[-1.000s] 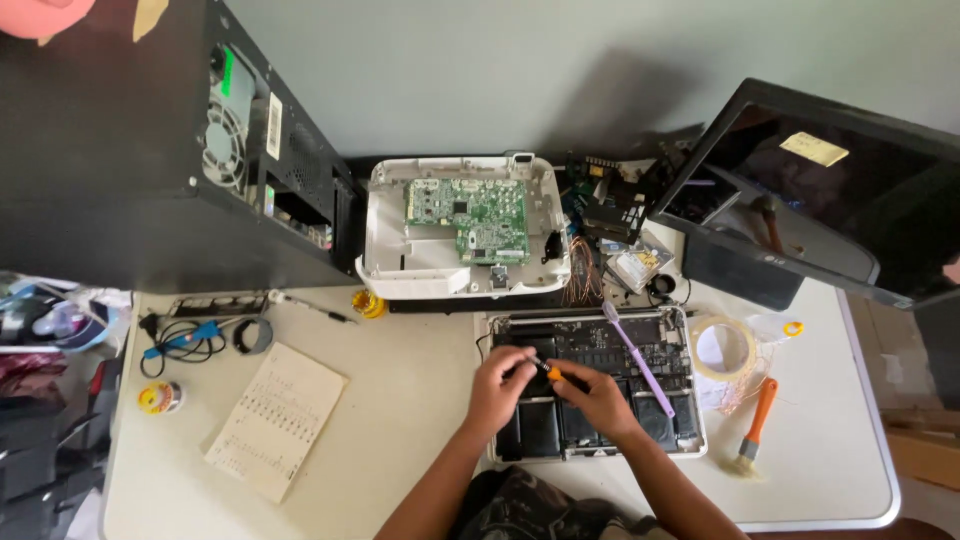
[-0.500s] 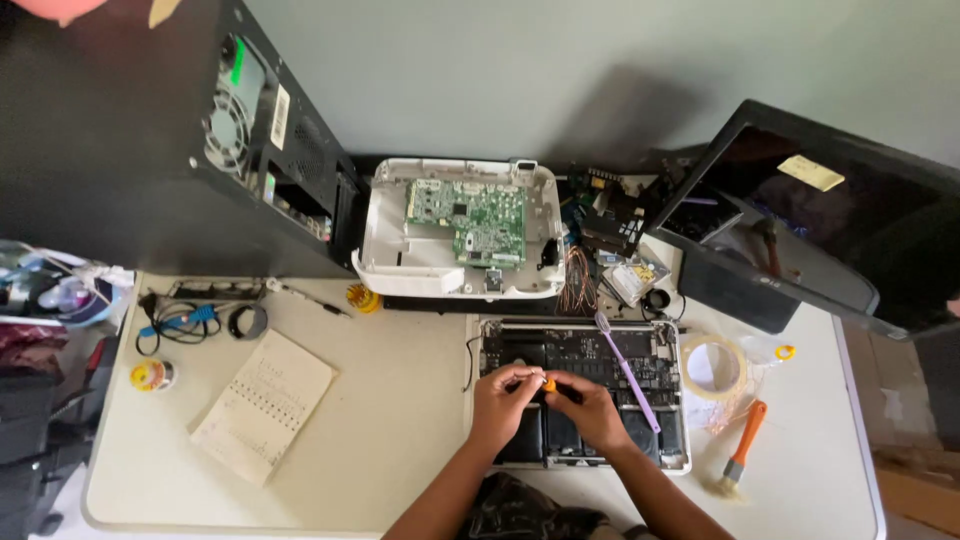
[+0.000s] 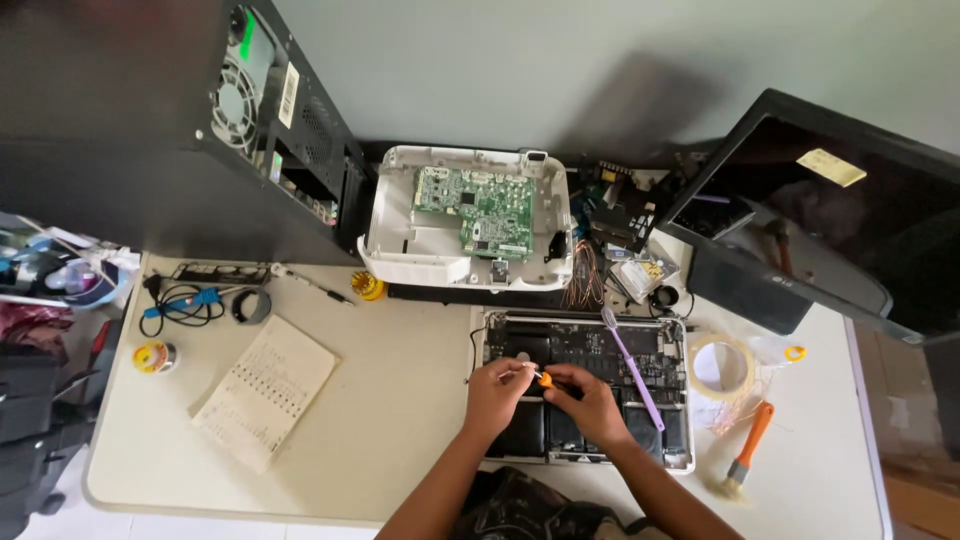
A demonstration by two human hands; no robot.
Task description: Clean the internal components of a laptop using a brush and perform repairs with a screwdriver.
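Note:
An opened laptop base [image 3: 585,345] lies bottom-up on the white table [image 3: 400,400], its black battery cells and board exposed. Both hands meet over its middle. My right hand [image 3: 590,405] grips a small orange-handled screwdriver [image 3: 545,379]. My left hand [image 3: 497,392] pinches at the screwdriver's tip end, with fingers closed; what it holds is too small to tell. A purple toothbrush [image 3: 630,365] rests diagonally across the laptop, just right of my right hand.
A white device shell with a green circuit board [image 3: 470,215] sits behind the laptop. A black computer tower [image 3: 170,130] stands far left, a tilted monitor [image 3: 830,210] at right. Tape roll [image 3: 722,365], orange-handled brush [image 3: 750,445], notepad [image 3: 265,390], solder spool [image 3: 152,355] and cables lie around.
The view has shifted slightly; both hands stay together over the laptop's middle, moving only a little around the screwdriver.

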